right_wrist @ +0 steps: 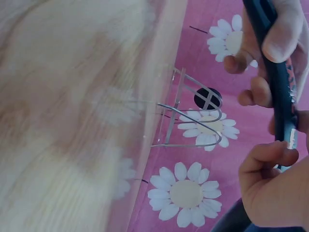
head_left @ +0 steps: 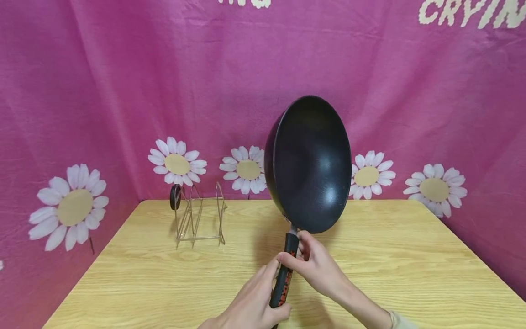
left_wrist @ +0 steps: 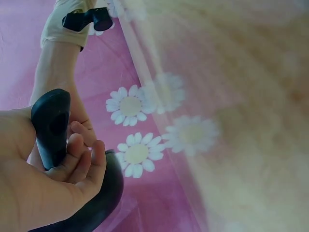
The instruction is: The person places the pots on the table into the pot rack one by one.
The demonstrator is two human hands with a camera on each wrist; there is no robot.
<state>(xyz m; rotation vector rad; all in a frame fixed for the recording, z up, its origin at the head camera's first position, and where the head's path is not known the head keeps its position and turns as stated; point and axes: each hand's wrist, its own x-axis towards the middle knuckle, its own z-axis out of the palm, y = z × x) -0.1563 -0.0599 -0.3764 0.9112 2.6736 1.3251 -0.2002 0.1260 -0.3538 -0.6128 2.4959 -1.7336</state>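
A black wok (head_left: 310,169) is held up over the table, tilted so its dark inside faces the head camera. Its black handle (head_left: 283,281) with red lettering points down toward the person. My left hand (head_left: 255,297) grips the lower part of the handle. Higher up, near the metal neck, my right hand (head_left: 318,265) pinches it between thumb and fingers. In the left wrist view the left fingers (left_wrist: 77,166) curl round the handle end (left_wrist: 52,125). The right wrist view shows both hands along the handle (right_wrist: 277,87).
A wire rack (head_left: 199,219) stands at the back left of the wooden table (head_left: 164,288), with a round black piece (head_left: 175,197) at its left side. A pink cloth (head_left: 230,82) with white daisies hangs behind and along the sides.
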